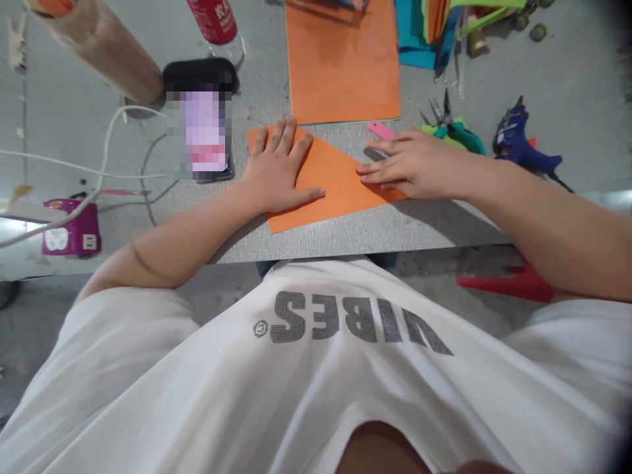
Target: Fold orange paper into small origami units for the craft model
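An orange sheet of paper (326, 178), folded to a slanted shape with a point at the right, lies on the grey table near its front edge. My left hand (276, 168) rests flat on the paper's left part, fingers spread and thumb stretched to the right. At the right corner, my right hand (402, 164) lies over the paper with its fingers stretched out, the fingertips touching the slanted upper edge. A pink strip-shaped piece (380, 130) sits just beyond the right fingers. Part of the paper's right end is hidden under that hand.
Beyond lies a stack of orange sheets (343, 72). To the right are green-handled pliers (467, 137) and a blue glue gun (521, 141). On the left are a phone (205, 131), a bottle (217, 26), a purple power socket (72, 227) and white cable (106, 148).
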{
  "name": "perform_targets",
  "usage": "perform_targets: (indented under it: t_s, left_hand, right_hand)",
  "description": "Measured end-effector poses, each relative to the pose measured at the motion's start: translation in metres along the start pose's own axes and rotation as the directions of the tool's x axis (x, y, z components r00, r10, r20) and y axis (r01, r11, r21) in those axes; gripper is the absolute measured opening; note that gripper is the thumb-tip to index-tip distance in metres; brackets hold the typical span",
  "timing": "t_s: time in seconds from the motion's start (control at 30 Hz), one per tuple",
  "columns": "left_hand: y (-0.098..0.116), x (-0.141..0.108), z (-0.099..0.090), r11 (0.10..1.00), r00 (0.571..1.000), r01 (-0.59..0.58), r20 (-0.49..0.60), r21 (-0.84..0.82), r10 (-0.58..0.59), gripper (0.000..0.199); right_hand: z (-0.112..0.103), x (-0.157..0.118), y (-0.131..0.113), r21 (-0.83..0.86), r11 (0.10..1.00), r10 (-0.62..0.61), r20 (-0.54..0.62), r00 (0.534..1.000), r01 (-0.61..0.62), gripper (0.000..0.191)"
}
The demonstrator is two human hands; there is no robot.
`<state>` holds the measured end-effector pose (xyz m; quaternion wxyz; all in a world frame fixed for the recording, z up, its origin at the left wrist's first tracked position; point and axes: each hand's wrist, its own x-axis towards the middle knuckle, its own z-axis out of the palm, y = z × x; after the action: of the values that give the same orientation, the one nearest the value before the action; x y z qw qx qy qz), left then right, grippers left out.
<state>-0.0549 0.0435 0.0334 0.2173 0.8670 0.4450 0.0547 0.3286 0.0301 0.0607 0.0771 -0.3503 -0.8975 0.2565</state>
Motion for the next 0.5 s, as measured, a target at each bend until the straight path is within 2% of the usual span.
perform_targets:
  t_s: [0.1, 0.17, 0.3, 0.5]
  left_hand:
    - [0.0, -0.001, -0.001, 1.0, 1.0, -0.003, -0.004, -0.007, 0.003, 0.131]
    - [0.001, -0.001, -0.002, 1.0, 1.0, -0.006, -0.008, -0.012, 0.006, 0.13]
    - [0.0, -0.001, -0.002, 1.0, 1.0, -0.007, -0.007, -0.02, 0.007, 0.132]
    - [-0.005, 0.0, 0.001, 0.998, 0.999, -0.037, -0.041, -0.052, 0.034, 0.131]
  right_hand:
    - [-0.008, -0.028, 0.01, -0.099, 0.993, -0.056, 0.085, 0.995, 0.065, 0.044]
    - [-0.012, -0.046, 0.012, -0.099, 0.994, -0.043, 0.1, 0.994, 0.053, 0.05]
    - [-0.013, -0.073, 0.005, -0.045, 0.998, 0.033, 0.039, 0.999, -0.031, 0.05]
    - [-0.01, -0.101, -0.007, -0.045, 0.997, 0.056, -0.03, 0.998, -0.057, 0.043]
